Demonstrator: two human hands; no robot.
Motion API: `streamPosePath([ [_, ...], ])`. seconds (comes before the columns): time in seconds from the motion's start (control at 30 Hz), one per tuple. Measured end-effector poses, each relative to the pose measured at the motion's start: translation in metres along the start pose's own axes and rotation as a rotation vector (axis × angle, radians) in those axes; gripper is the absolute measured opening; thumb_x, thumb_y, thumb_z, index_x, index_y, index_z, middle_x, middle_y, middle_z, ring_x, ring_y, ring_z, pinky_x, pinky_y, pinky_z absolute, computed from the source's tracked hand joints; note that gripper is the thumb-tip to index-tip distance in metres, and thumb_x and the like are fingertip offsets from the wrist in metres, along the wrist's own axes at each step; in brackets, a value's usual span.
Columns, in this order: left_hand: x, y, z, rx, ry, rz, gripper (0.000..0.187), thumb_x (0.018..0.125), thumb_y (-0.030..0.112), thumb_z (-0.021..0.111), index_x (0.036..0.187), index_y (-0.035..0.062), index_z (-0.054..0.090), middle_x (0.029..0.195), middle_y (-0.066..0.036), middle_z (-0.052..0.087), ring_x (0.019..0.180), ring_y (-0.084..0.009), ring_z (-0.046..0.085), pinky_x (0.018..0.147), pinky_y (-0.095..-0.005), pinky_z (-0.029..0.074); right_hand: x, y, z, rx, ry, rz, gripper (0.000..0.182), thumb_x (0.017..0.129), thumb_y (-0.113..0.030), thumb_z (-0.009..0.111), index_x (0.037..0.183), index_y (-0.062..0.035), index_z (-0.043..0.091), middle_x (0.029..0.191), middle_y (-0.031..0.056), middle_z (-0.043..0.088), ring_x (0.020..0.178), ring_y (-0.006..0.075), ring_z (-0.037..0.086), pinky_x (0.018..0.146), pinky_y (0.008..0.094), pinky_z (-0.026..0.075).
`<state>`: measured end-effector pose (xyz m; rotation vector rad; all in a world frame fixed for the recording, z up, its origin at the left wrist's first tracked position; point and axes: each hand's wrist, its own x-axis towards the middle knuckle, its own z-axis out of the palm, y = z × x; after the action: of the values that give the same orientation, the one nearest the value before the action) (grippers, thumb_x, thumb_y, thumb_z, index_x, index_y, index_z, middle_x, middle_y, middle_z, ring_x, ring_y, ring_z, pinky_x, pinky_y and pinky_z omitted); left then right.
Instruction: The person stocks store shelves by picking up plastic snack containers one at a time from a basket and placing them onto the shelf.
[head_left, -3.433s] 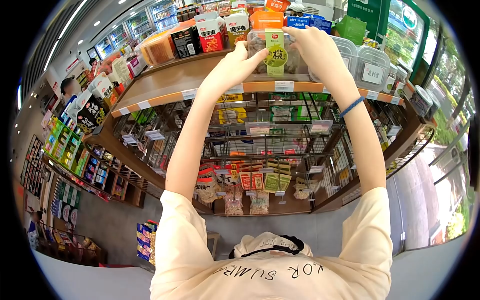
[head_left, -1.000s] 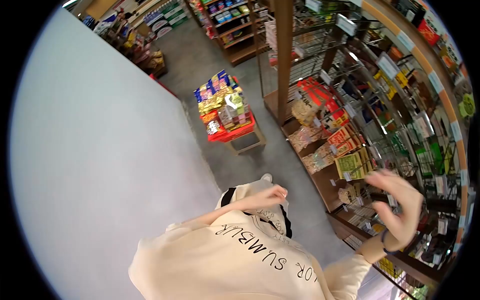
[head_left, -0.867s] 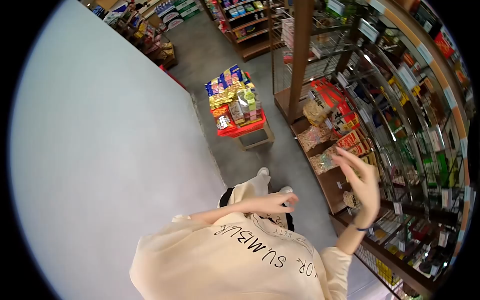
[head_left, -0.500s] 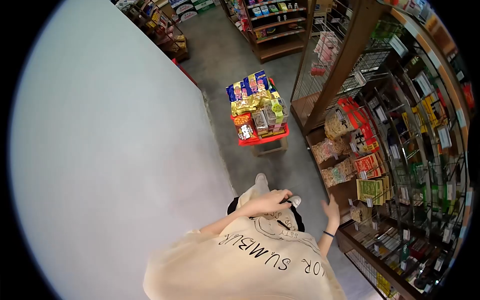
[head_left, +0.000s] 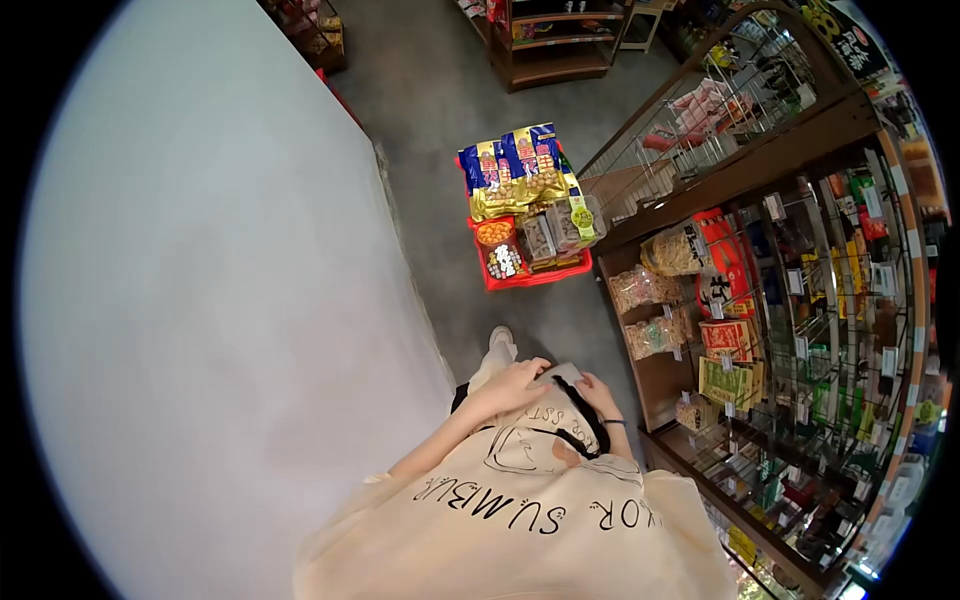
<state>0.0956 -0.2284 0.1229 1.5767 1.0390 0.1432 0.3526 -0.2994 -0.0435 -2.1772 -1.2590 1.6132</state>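
My left hand [head_left: 513, 388] is in front of my body, over the printed cream cloth of my clothing. Its fingers are loosely bent and apart, and I see nothing held in them. My right hand [head_left: 598, 396], with a dark band on the wrist, is beside a black strip on the cloth, fingers loosely spread. A small greyish patch [head_left: 562, 373] shows between the two hands; whether it is a shoe cannot be made out. Ahead of my feet stands a red tray [head_left: 540, 280] loaded with blue-and-gold snack bags [head_left: 515, 170], a red snack bag [head_left: 500, 250] and clear plastic tubs [head_left: 562, 230].
A plain pale wall [head_left: 220, 300] runs along my left. On my right is a wooden shelf rack [head_left: 655, 390] with wire racks, bagged nuts [head_left: 655, 335] and packets. Another shelf unit [head_left: 555, 65] stands at the back. Grey floor [head_left: 430, 220] lies between.
My right hand has come in from the side to the front of my body. The red tray appears slightly nearer, and the right-hand shelves have shifted in view.
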Motion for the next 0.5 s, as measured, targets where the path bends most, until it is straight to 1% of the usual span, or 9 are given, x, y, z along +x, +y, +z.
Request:
streamPosePath([
  [0.03, -0.001, -0.005, -0.003, -0.014, 0.015, -0.011, 0.051, 0.085, 0.038, 0.05, 0.12, 0.0013, 0.04, 0.114, -0.02, 0.052, 0.105, -0.0304, 0.051, 0.088, -0.0339, 0.04, 0.005, -0.008, 0.002, -0.017, -0.025, -0.041, 0.045, 0.08, -0.026, 0.059, 0.118, -0.003, 0.05, 0.102, 0.0142, 0.061, 0.092, 0.018, 0.059, 0.08, 0.0282, 0.045],
  [0.1, 0.0, -0.019, -0.002, -0.074, 0.018, -0.006, 0.051, 0.085, 0.036, 0.051, 0.119, 0.0001, 0.041, 0.113, -0.02, 0.052, 0.107, -0.029, 0.051, 0.09, -0.0331, 0.039, 0.009, -0.023, -0.002, -0.011, -0.102, -0.047, 0.046, 0.08, -0.028, 0.059, 0.118, -0.0031, 0.05, 0.101, 0.0145, 0.061, 0.092, 0.0195, 0.06, 0.08, 0.0284, 0.046],
  [0.17, 0.004, -0.023, -0.004, -0.205, 0.004, 0.002, 0.049, 0.085, 0.033, 0.052, 0.119, -0.0006, 0.04, 0.112, -0.02, 0.053, 0.108, -0.0279, 0.051, 0.091, -0.0327, 0.038, 0.017, -0.035, -0.011, -0.204, -0.042, -0.054, 0.046, 0.081, -0.029, 0.057, 0.117, -0.0021, 0.05, 0.103, 0.0175, 0.06, 0.097, 0.0277, 0.058, 0.083, 0.0324, 0.045],
  [0.23, 0.012, -0.026, -0.004, -0.244, 0.013, 0.01, 0.049, 0.085, 0.032, 0.052, 0.119, -0.0006, 0.04, 0.112, -0.02, 0.053, 0.108, -0.0276, 0.051, 0.091, -0.0326, 0.038, 0.023, -0.049, -0.022, -0.356, 0.05, -0.09, 0.044, 0.08, -0.026, 0.056, 0.116, -0.0023, 0.05, 0.104, 0.0186, 0.059, 0.099, 0.032, 0.056, 0.086, 0.0361, 0.043],
  [0.27, 0.017, -0.027, -0.004, -0.279, 0.027, 0.017, 0.049, 0.085, 0.031, 0.053, 0.119, -0.0006, 0.04, 0.113, -0.02, 0.053, 0.108, -0.0274, 0.05, 0.091, -0.0324, 0.038, 0.027, -0.055, -0.025, -0.355, 0.05, -0.085, 0.044, 0.08, -0.026, 0.056, 0.116, -0.0023, 0.05, 0.104, 0.0186, 0.059, 0.099, 0.032, 0.056, 0.086, 0.0361, 0.043],
  [0.33, 0.027, -0.021, -0.01, -0.268, 0.031, -0.01, 0.049, 0.085, 0.031, 0.053, 0.12, -0.0006, 0.04, 0.113, -0.02, 0.052, 0.108, -0.0272, 0.05, 0.091, -0.0325, 0.038, 0.04, -0.064, -0.032, -0.287, 0.12, -0.207, 0.045, 0.077, -0.023, 0.056, 0.115, 0.0014, 0.05, 0.11, 0.0231, 0.054, 0.105, 0.037, 0.05, 0.091, 0.0389, 0.039],
  [0.37, 0.034, -0.018, -0.013, -0.259, 0.042, -0.036, 0.049, 0.084, 0.03, 0.053, 0.12, -0.0006, 0.04, 0.114, -0.02, 0.051, 0.108, -0.027, 0.05, 0.091, -0.0326, 0.039, 0.047, -0.068, -0.035, -0.287, 0.118, -0.204, 0.045, 0.077, -0.023, 0.056, 0.115, 0.0014, 0.05, 0.11, 0.0231, 0.054, 0.105, 0.037, 0.05, 0.091, 0.0389, 0.039],
  [0.43, 0.048, -0.009, -0.021, -0.265, 0.055, -0.059, 0.049, 0.084, 0.03, 0.054, 0.12, -0.0005, 0.04, 0.114, -0.02, 0.051, 0.108, -0.0267, 0.05, 0.09, -0.033, 0.039, 0.061, -0.082, -0.04, -0.203, 0.242, -0.351, 0.044, 0.077, -0.021, 0.055, 0.114, 0.0013, 0.049, 0.112, 0.0229, 0.052, 0.106, 0.0367, 0.048, 0.091, 0.0386, 0.038],
  [0.5, 0.063, -0.004, -0.022, -0.277, 0.069, -0.092, 0.049, 0.084, 0.029, 0.054, 0.12, -0.0004, 0.04, 0.114, -0.02, 0.051, 0.107, -0.0265, 0.051, 0.09, -0.0334, 0.039, 0.076, -0.096, -0.05, -0.184, 0.244, -0.383, 0.047, 0.076, -0.017, 0.056, 0.118, 0.0001, 0.046, 0.114, 0.0229, 0.05, 0.108, 0.0364, 0.047, 0.092, 0.038, 0.038],
])
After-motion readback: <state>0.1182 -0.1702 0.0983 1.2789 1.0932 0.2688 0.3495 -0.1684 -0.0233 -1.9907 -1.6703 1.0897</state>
